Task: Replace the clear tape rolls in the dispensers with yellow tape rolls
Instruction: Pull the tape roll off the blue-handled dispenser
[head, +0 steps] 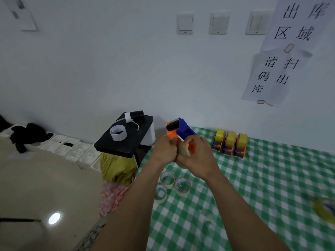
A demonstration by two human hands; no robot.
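Note:
Both hands hold an orange and blue tape dispenser (178, 131) up above the green checked table (253, 187). My left hand (164, 151) grips its left side. My right hand (197, 154) wraps its right side and the clear tape roll (183, 148) seated in it, which my fingers mostly hide. Three clear tape rolls (172, 184) lie loose on the cloth below my wrists. Three dispensers loaded with yellow tape (230, 143) stand in a row at the back. A loose yellow tape roll (324, 210) lies at the right edge, blurred.
Left of the table stands a black-topped stand (125, 140) with a white paper ring and a small roller on it. A yellow bag (116, 169) and a pink bag sit beneath. White trays and black cloth line the wall at far left.

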